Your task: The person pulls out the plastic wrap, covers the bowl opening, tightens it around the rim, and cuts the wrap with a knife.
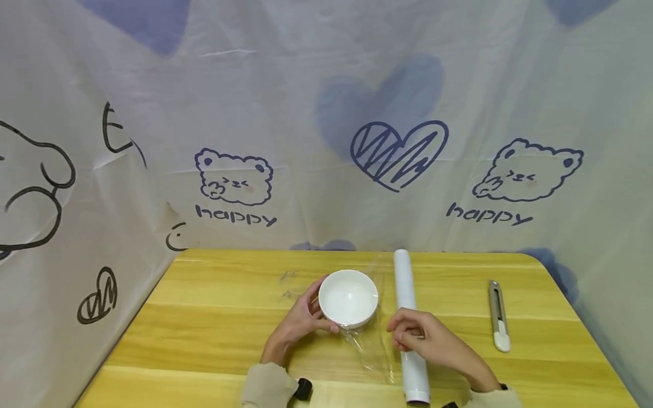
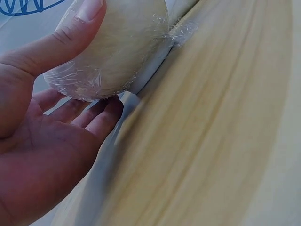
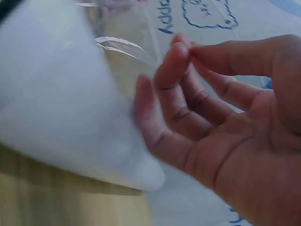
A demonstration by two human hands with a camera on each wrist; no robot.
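Observation:
A white bowl (image 1: 349,298) stands on the wooden table, with clear plastic wrap (image 2: 89,82) clinging to its outside. My left hand (image 1: 303,319) grips the bowl's left side, thumb toward the front and fingers round behind and below. From the bowl, a loose sheet of plastic wrap (image 1: 369,345) stretches right toward a white roll (image 1: 405,283). Above this roll, my right hand (image 1: 425,335) pinches thumb against forefinger at the sheet's right edge; the film between the fingertips is barely visible. In the right wrist view the other fingers (image 3: 146,101) curl loosely beside the roll.
To the right on the table (image 1: 204,317) lies a grey and white utility knife (image 1: 499,317). A printed cloth (image 1: 306,113) hangs behind the table and along its sides. Faint scraps of clear film (image 1: 287,283) show left of the bowl.

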